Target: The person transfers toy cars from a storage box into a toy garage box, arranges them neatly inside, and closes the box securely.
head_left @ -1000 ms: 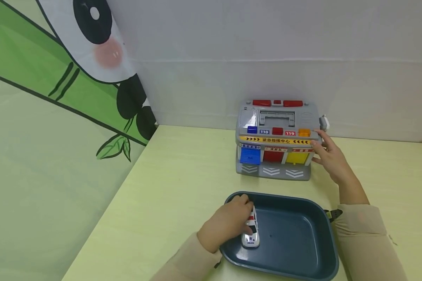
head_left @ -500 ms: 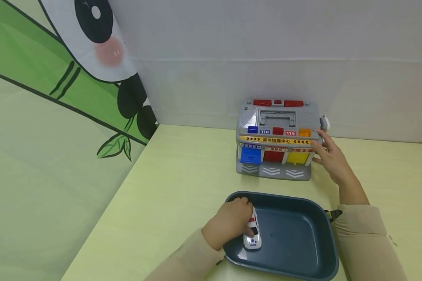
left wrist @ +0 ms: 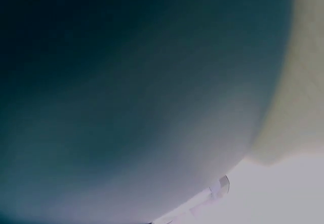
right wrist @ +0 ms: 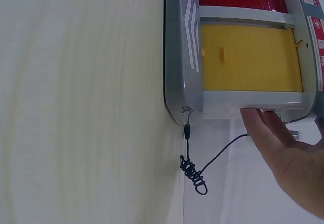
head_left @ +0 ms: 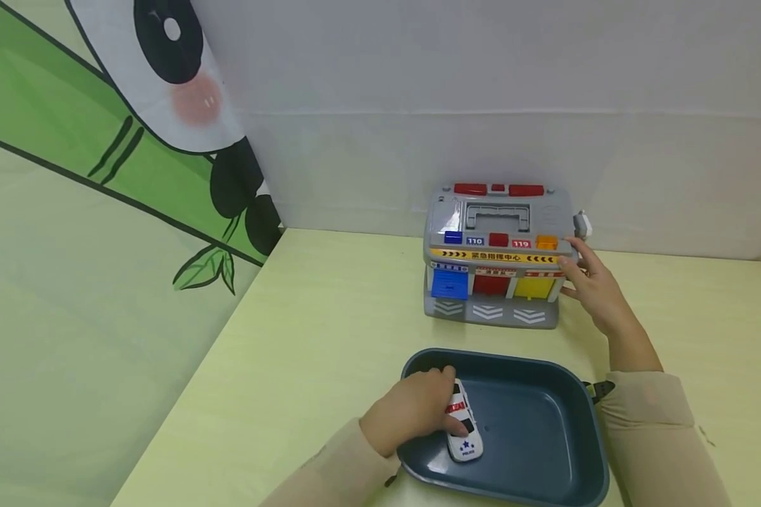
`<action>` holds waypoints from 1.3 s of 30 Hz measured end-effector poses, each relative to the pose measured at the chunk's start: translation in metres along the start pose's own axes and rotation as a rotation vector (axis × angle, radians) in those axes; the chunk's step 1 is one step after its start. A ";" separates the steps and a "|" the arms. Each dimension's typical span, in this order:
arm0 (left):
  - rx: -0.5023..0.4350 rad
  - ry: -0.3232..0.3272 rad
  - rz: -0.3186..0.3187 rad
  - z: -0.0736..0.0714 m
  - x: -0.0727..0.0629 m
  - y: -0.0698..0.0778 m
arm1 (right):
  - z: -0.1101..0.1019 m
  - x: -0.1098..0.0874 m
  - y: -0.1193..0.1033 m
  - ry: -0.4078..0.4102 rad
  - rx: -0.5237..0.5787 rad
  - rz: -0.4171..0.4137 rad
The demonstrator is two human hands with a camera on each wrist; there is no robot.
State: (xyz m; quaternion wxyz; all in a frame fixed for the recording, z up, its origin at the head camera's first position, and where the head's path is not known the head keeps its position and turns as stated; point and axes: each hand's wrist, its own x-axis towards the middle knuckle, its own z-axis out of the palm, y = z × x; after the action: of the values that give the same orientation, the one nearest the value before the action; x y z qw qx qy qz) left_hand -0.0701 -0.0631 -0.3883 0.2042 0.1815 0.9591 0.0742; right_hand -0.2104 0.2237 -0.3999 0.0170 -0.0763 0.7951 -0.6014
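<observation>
Inside the dark blue tray (head_left: pixel 533 429), near its left wall, lies a white toy police car (head_left: pixel 464 446) with dark windows and a red stripe. My left hand (head_left: pixel 409 412) reaches over the tray's left rim and pinches the car by its sides; the hand covers part of the car's rear left. Behind the tray stands a grey toy garage (head_left: pixel 497 246) with blue, red and yellow doors, all down. Against the garage's right side rest the straight fingers of my right hand (head_left: pixel 599 292); in the right wrist view they touch the wall beside the yellow door (right wrist: pixel 250 57).
A coiled black cord (right wrist: pixel 192 171) hangs from the garage's right side, where a small pale piece (head_left: pixel 582 225) sticks out. Behind the pale table (head_left: pixel 330 338) rises a light cloth backdrop (head_left: pixel 355 141). The left wrist view is mostly blurred tray wall (left wrist: pixel 152 97).
My left hand has shifted slightly, and the police car's front end has swung to the right and toward me inside the tray. My right hand stays at the garage.
</observation>
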 end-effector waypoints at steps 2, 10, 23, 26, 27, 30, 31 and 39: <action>-0.024 -0.001 0.024 0.002 -0.001 -0.001 | 0.000 0.000 0.000 0.000 0.000 0.007; -0.157 -0.008 0.128 0.005 -0.003 -0.006 | 0.000 0.000 0.000 0.004 0.007 -0.008; -0.410 -0.002 0.258 0.003 -0.008 -0.019 | 0.000 0.001 0.002 0.008 -0.003 0.001; -0.460 0.003 0.272 0.001 -0.005 -0.022 | 0.000 0.001 0.002 0.009 -0.003 0.005; -0.470 0.001 0.279 0.001 -0.005 -0.023 | 0.000 0.001 0.002 0.010 -0.004 0.005; -0.520 -0.008 0.294 0.001 -0.003 -0.026 | 0.001 0.000 0.001 0.013 -0.005 0.001; -0.546 -0.009 0.298 0.000 -0.003 -0.027 | 0.001 0.000 0.000 0.014 -0.005 -0.001; -0.788 0.015 0.256 -0.012 0.000 -0.038 | 0.001 -0.001 0.000 0.022 -0.008 -0.016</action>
State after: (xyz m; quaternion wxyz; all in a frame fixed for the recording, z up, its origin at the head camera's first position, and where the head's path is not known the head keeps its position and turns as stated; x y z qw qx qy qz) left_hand -0.0868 -0.0986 -0.3859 0.2401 0.2066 0.8284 0.4619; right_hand -0.2088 0.2227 -0.3998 0.0033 -0.0760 0.7971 -0.5990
